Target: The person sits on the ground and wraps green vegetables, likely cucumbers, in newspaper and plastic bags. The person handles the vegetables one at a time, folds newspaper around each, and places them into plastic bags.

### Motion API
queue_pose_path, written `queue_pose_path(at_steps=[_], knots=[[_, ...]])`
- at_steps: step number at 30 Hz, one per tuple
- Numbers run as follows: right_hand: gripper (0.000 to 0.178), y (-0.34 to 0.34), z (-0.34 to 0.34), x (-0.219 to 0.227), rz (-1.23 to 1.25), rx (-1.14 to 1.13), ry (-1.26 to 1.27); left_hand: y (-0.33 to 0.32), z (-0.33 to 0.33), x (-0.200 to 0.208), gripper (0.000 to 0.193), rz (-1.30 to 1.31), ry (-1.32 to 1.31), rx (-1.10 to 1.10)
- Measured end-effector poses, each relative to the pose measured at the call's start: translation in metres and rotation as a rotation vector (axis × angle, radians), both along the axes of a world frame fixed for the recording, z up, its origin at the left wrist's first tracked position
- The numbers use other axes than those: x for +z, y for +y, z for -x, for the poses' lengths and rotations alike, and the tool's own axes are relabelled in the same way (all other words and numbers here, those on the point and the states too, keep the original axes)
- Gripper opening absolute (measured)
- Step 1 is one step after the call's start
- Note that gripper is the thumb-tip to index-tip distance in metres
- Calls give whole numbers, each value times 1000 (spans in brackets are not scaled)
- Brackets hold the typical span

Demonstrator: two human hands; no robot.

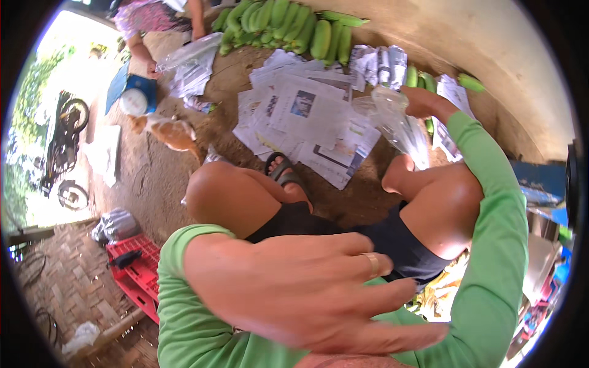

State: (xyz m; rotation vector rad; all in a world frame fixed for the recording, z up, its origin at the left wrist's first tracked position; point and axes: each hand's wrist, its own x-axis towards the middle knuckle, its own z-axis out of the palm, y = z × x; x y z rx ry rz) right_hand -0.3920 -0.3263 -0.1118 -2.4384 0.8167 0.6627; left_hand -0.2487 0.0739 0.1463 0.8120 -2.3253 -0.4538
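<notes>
My left hand (313,288) is raised close in front of my chest, its fingers spread and a ring on one of them. It holds nothing, and motion slightly blurs it. Reaching out to the far right, my right hand (423,102) grips the top of a clear plastic bag (402,132). The bag hangs crumpled beside my right foot. Loose printed paper sheets (313,116) lie in an overlapping pile on the ground beyond my knees. Paper-wrapped bundles (383,66) sit next to the pile, close to my right hand. Long green fruits (276,21) are heaped behind the papers.
At the far left another person's hand (152,69) is near a plastic bag (190,52) and papers. An orange-and-white cat (172,133) is on the ground by a blue box (141,89). A red crate (138,270) stands at my left. A wall (491,49) bounds the far right.
</notes>
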Motion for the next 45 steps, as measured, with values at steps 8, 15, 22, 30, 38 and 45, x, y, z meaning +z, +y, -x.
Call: queue_pose_path(at_steps=[8, 15, 22, 30, 38, 45], knots=[[31, 37, -34, 43, -48, 131, -165, -52, -18, -87, 26, -210, -302, 335], [32, 75, -55, 106, -148, 198, -323, -89, -63, -127, 66, -211, -263, 816], [33, 124, -70, 173, -173, 258, -377, -87, -70, -135, 79, -115, -149, 1069], [29, 129, -61, 176, -137, 232, -500, -78, -79, -119, 31, -39, -128, 1203], [40, 128, -61, 150, -98, 203, -574, -79, -85, -108, 36, -79, 66, 1182], [45, 126, -73, 97, -120, 301, -636, -63, -102, -94, 42, -18, 316, 1222]])
